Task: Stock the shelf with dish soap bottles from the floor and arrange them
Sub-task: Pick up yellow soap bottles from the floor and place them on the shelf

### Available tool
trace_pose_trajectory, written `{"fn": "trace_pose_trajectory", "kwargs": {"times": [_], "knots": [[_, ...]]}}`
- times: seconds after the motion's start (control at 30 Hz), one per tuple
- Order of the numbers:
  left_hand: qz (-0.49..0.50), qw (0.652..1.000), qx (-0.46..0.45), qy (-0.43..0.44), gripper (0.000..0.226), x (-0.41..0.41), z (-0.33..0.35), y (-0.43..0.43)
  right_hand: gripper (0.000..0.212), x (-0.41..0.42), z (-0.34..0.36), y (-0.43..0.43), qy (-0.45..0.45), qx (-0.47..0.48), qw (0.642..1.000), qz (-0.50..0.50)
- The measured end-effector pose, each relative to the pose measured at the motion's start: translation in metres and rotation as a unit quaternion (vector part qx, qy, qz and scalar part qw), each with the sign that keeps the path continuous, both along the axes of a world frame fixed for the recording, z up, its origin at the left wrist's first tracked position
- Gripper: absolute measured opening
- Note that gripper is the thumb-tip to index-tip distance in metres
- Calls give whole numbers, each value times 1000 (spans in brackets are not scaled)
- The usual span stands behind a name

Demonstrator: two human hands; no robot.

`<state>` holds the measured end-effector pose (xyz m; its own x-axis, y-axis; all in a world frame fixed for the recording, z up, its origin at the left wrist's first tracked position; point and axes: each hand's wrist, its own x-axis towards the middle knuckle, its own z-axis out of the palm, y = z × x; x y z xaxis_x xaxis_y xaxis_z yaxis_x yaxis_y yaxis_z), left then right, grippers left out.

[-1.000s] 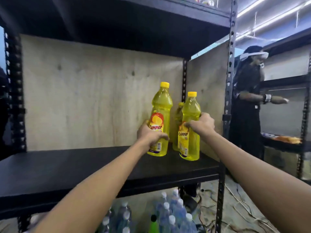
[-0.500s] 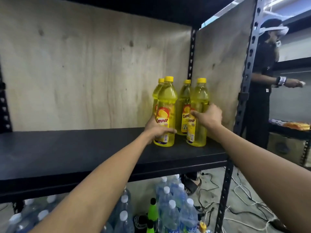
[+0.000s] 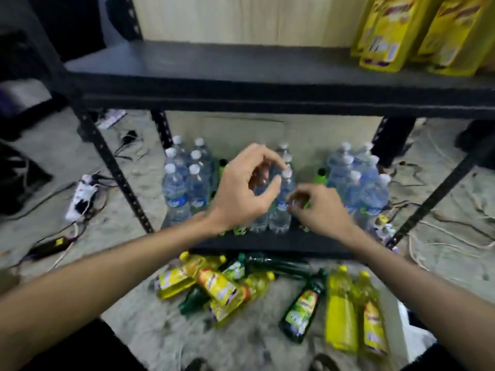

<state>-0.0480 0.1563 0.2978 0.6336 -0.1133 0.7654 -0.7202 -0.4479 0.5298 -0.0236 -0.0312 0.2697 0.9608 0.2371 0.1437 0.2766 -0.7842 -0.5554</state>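
Observation:
Yellow dish soap bottles [image 3: 417,33] stand at the right end of the black shelf [image 3: 241,76]. On the floor lie several yellow bottles [image 3: 341,311] and green bottles [image 3: 302,309], scattered in front of the rack. My left hand [image 3: 243,194] hangs empty with fingers curled apart, in mid-air below the shelf. My right hand [image 3: 318,210] is beside it, fingers loosely bent, holding nothing. Both hands are above the floor pile and apart from it. The picture is blurred.
Clear water bottles [image 3: 187,183] and more [image 3: 359,183] stand on the bottom shelf behind my hands. A white power strip [image 3: 80,196] and cables lie on the floor at left, more cables at right. Black rack posts [image 3: 117,172] slant on both sides.
My view has swung down from the shelf to the floor. Both hands have let go of the yellow bottles on the shelf and dropped below it, empty.

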Motion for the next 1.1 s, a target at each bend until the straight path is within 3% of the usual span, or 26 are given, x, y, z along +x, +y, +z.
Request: {"fn": "trace_pose_trajectory", "kwargs": {"times": [0.1,0.2,0.33,0.4,0.47,0.57,0.7,0.8,0.9,1.1], "knots": [[36,978,88,186,19,-32,-97,58,16,-13,-89,49,173,-49,981,78],[119,893,76,428,20,-34,-197,116,28,-7,-173,100,281,-80,952,88],[195,780,135,579,28,-29,-295,203,61,6,-254,155,355,-98,928,55],[244,746,147,602,34,-25,-323,242,81,14,-281,181,373,-113,920,46],[263,733,160,606,43,-16,-343,265,101,21,-299,204,366,-154,917,45],[207,723,211,624,65,5,-368,271,119,28,-319,231,361,-223,903,65],[149,673,342,638,90,21,-401,251,110,23,-341,247,335,-288,895,68],[163,655,413,611,90,26,-422,240,96,21,-351,252,305,-271,912,38],[184,654,427,597,94,30,-429,238,80,26,-346,246,302,-233,924,24],[200,649,415,606,92,19,-402,241,96,38,-263,196,235,-115,963,61]]}}
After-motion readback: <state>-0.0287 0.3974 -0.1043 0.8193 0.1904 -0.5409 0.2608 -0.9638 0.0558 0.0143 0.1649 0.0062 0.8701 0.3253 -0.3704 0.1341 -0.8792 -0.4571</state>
